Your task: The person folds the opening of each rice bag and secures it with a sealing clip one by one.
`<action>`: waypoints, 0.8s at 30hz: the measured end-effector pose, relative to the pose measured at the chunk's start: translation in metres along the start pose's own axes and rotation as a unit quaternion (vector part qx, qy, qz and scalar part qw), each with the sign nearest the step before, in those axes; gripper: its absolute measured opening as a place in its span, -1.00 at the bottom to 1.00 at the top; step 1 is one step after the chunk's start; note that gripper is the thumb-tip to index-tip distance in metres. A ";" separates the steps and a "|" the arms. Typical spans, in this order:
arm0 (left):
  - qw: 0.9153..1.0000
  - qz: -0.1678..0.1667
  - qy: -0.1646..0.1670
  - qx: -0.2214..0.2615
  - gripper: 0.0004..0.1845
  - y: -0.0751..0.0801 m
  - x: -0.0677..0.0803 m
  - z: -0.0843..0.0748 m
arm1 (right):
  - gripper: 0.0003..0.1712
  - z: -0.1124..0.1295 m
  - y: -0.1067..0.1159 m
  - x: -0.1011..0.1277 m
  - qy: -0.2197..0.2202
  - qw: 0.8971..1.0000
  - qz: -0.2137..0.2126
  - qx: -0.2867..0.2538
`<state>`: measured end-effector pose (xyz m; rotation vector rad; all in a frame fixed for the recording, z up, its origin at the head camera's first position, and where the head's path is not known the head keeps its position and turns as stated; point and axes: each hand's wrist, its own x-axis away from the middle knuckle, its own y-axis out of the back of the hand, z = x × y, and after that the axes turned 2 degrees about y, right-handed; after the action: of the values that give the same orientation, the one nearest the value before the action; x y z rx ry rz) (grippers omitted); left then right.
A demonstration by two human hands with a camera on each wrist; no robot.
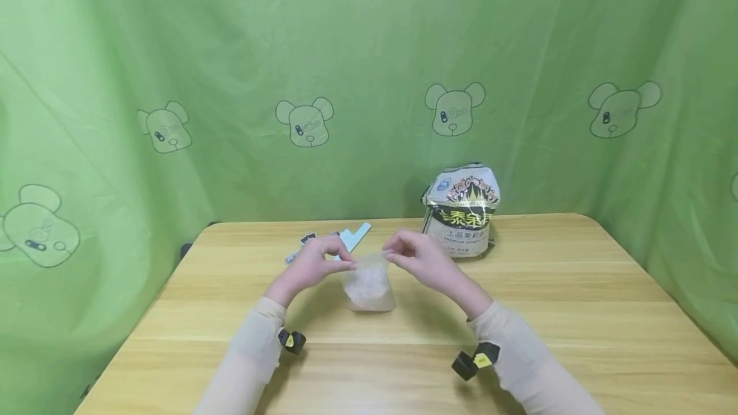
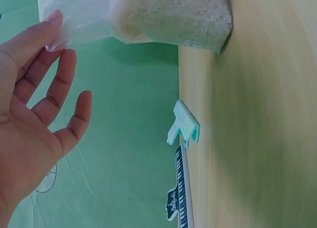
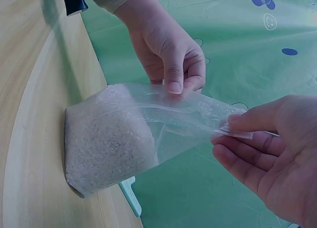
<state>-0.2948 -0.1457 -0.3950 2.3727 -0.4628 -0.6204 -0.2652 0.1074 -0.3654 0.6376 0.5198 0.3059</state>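
A clear plastic bag partly filled with white rice stands on the wooden table. My left hand pinches its upper left edge between thumb and index finger, the other fingers spread loosely in the left wrist view. At the opposite top corner, my right hand pinches the plastic between thumb and fingers. Rice fills the lower part of the bag, and the upper part is bare film drawn toward the right hand in the right wrist view.
Behind the right hand stands a large printed rice sack. Beyond the left hand lie a light teal clip and a black-and-white clip with a piano-key pattern. A green curtain hangs around the table.
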 end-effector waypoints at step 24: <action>0.998 0.059 0.019 0.012 -0.81 0.012 0.004 -0.001 | -0.89 -0.005 -0.001 -0.001 0.003 1.000 -0.011 -0.004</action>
<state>-0.2928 -0.1556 -0.3873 2.3567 -0.5917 -0.5175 -0.2690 0.1086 -0.3693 0.6223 0.5301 0.2887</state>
